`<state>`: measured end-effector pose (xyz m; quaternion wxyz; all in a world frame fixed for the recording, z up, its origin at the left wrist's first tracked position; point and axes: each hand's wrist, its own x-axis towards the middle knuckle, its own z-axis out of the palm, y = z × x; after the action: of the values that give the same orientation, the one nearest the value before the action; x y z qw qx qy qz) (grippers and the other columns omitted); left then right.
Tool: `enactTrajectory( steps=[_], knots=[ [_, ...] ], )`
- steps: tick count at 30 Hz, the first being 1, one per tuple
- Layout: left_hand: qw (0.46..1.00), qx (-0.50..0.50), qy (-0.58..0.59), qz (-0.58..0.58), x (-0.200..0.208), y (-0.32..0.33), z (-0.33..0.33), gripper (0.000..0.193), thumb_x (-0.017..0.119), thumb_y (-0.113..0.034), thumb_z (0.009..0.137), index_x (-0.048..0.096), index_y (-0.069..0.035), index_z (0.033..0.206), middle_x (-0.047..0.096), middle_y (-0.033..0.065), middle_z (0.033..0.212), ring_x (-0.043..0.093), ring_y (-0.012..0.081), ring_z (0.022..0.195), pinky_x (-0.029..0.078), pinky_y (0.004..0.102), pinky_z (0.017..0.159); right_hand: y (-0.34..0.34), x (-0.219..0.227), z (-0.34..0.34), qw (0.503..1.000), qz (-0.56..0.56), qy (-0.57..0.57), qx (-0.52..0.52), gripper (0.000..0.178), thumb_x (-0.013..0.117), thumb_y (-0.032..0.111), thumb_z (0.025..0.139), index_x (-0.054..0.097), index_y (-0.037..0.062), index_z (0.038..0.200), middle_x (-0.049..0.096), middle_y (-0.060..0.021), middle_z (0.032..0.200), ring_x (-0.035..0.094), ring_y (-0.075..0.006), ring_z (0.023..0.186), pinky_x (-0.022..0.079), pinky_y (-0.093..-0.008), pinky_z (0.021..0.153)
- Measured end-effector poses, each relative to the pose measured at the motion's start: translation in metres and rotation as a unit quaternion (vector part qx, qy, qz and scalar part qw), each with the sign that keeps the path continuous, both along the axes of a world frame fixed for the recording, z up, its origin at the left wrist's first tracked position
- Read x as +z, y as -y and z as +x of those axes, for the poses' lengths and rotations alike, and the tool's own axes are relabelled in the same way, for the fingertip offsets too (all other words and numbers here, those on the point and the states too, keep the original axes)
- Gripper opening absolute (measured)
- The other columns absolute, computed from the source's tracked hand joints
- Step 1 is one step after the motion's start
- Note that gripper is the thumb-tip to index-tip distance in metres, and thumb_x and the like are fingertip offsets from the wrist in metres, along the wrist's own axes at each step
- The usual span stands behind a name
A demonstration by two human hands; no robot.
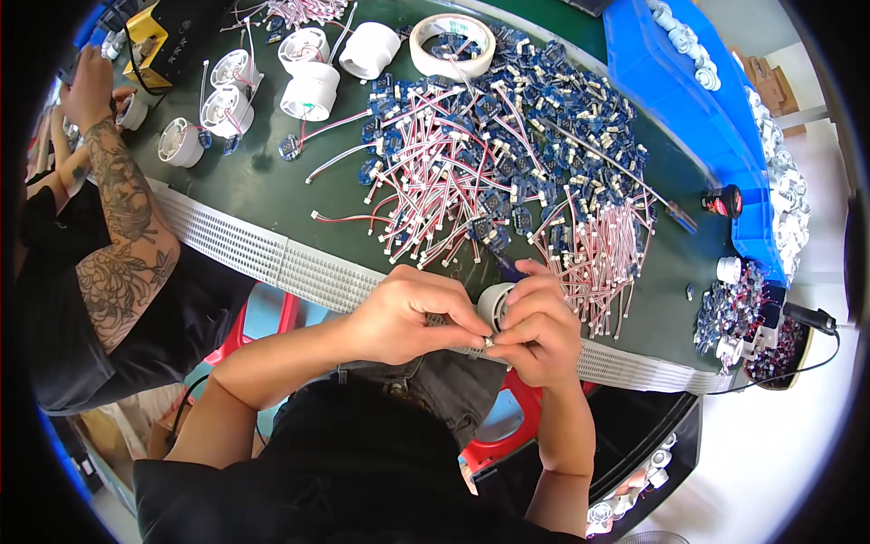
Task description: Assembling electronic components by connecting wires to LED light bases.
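At the table's near edge my two hands meet, fingertips almost touching. My left hand is closed in a pinch on a small whitish piece, perhaps a wire connector; it is too small to make out fully. The fingers of my right hand curl around a white round plastic housing and pinch by the same small piece. A dark blue part shows just beyond the right fingers; its kind is unclear. Just past the hands lie red-and-white wire leads with white plugs and a heap of small blue circuit boards.
A tape roll and several white housings lie at the far side. A long screwdriver crosses the boards. Blue bins stand right, beside a black-handled tool on a cord. A co-worker's tattooed arm is at left.
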<state>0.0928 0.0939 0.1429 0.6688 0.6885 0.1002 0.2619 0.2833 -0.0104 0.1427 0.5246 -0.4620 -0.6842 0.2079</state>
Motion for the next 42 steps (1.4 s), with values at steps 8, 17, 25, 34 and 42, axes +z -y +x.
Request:
enactTrajectory(
  steps=[8, 17, 25, 34, 42],
  knots=[
    [1.0, -0.006, 0.004, 0.025, -0.003, 0.003, -0.001, 0.01, 0.077, -0.001, 0.077, 0.073, -0.003, 0.086, 0.07, 0.008, 0.08, 0.068, 0.0193, 0.07, 0.052, 0.0287, 0.06, 0.003, -0.002, 0.001, 0.999, -0.007, 0.024, 0.026, 0.025, 0.086, 0.024, 0.067, 0.065, 0.0117, 0.074, 0.062, 0.0022, 0.084, 0.059, -0.0214, 0.087, 0.042, -0.0519, 0.096],
    [0.998, -0.06, 0.016, 0.03, -0.003, 0.0, -0.002, 0.011, 0.077, 0.0, 0.077, 0.073, -0.003, 0.087, 0.07, 0.0081, 0.079, 0.068, 0.0204, 0.07, 0.052, 0.0291, 0.06, 0.0, 0.001, 0.004, 0.998, -0.027, 0.034, 0.046, 0.028, 0.086, 0.034, 0.062, 0.066, 0.0148, 0.068, 0.062, 0.0046, 0.082, 0.056, -0.0219, 0.094, 0.037, -0.0532, 0.101],
    [0.988, -0.033, -0.014, -0.151, 0.001, 0.002, 0.003, 0.011, 0.076, 0.0, 0.08, 0.072, 0.0, 0.09, 0.071, 0.007, 0.086, 0.067, 0.0119, 0.079, 0.053, 0.0253, 0.068, 0.003, 0.003, 0.009, 0.998, -0.028, -0.05, -0.017, 0.045, 0.089, 0.044, 0.053, 0.069, 0.0129, 0.079, 0.065, -0.0021, 0.101, 0.052, -0.0292, 0.114, 0.034, -0.0515, 0.106],
    [0.901, 0.293, 0.155, -0.28, 0.002, -0.025, -0.106, 0.022, 0.06, -0.009, 0.095, 0.058, -0.002, 0.115, 0.063, 0.0091, 0.107, 0.062, 0.0245, 0.104, 0.05, 0.0393, 0.095, 0.045, 0.034, 0.022, 0.911, 0.177, -0.332, 0.167, 0.065, 0.075, 0.075, 0.06, 0.069, 0.0152, 0.084, 0.059, -0.0063, 0.107, 0.046, -0.0336, 0.119, 0.032, -0.0559, 0.106],
    [0.857, 0.514, -0.014, 0.039, -0.096, -0.167, -0.189, 0.031, 0.057, -0.009, 0.098, 0.057, 0.008, 0.124, 0.058, 0.0112, 0.125, 0.056, 0.0191, 0.114, 0.044, 0.0288, 0.101, 0.146, 0.098, 0.056, 0.942, 0.089, -0.297, -0.128, 0.03, 0.073, 0.027, 0.087, 0.055, 0.0081, 0.072, 0.052, -0.0048, 0.088, 0.048, -0.0232, 0.091, 0.043, -0.0436, 0.09]
  ],
)
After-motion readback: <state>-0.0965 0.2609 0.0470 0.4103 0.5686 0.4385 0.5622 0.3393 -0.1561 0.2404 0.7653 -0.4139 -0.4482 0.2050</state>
